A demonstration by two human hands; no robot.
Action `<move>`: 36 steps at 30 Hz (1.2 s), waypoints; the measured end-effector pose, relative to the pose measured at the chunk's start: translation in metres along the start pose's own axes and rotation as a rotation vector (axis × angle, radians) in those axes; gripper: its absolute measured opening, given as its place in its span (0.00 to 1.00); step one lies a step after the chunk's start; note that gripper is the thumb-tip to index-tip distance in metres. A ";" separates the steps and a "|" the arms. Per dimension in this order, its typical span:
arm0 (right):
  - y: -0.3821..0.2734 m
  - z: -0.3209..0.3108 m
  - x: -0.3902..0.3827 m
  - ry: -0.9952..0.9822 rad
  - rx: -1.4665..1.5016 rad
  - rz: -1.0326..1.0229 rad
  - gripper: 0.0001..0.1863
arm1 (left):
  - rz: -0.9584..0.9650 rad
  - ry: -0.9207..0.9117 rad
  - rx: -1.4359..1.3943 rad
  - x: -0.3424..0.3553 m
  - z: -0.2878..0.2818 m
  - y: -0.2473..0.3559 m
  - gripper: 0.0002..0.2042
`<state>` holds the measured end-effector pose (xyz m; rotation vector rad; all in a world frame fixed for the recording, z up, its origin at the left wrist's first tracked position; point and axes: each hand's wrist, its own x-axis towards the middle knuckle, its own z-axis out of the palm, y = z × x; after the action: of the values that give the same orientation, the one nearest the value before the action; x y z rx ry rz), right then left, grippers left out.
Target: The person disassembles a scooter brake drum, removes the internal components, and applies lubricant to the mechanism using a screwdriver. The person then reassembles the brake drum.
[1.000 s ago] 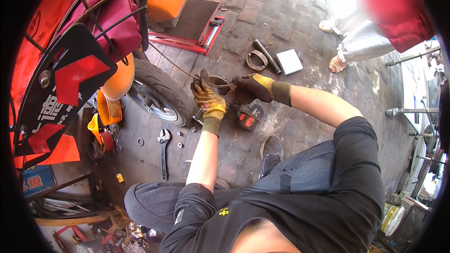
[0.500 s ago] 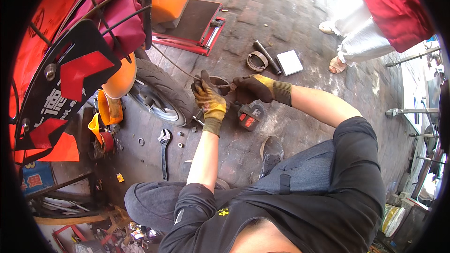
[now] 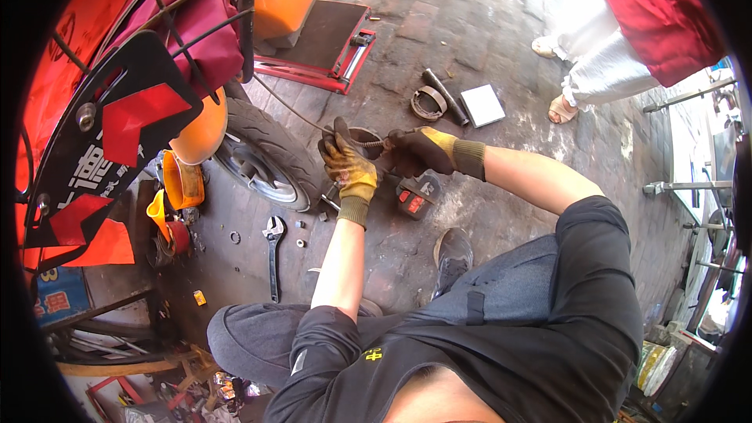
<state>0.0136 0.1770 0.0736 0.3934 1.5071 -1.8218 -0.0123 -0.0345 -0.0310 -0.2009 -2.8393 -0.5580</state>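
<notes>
A thin brake-type cable (image 3: 291, 106) runs down from the vehicle to my gloved hands. My left hand (image 3: 350, 166), in a yellow and dark work glove, is closed around it. A small coil spring (image 3: 368, 143) on the cable bridges the gap between my hands. My right hand (image 3: 423, 150), gloved alike, has its fingers pinched at the spring's far end; the exact tip is hidden. Behind the spring is a dark round metal part (image 3: 366, 135), partly covered by my hands. The wheel's black tyre (image 3: 270, 141) stands just left of my left hand.
Below my right hand lies a black and red battery pack (image 3: 419, 196). An adjustable wrench (image 3: 274, 258) and small nuts (image 3: 301, 243) lie nearer me. Brake shoes (image 3: 428, 102), a metal tube (image 3: 446, 96) and a white box (image 3: 482, 105) lie beyond. A person in white trousers (image 3: 611, 70) stands far right.
My right hand has shifted very slightly left, toward my left hand. Both hands keep their hold on the cable and spring.
</notes>
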 end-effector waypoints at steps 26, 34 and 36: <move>0.006 -0.027 0.024 -0.526 0.256 0.197 0.33 | -0.053 -0.030 -0.053 -0.006 -0.007 0.013 0.51; 0.007 -0.032 0.015 0.042 0.009 0.167 0.36 | -0.043 -0.031 -0.010 -0.006 -0.002 0.006 0.53; 0.006 -0.035 0.024 -0.378 0.191 0.259 0.36 | -0.028 -0.026 -0.008 -0.007 0.000 0.006 0.53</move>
<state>-0.0061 0.2019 0.0448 0.2975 0.9827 -1.7212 -0.0049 -0.0293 -0.0306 -0.1718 -2.8695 -0.5760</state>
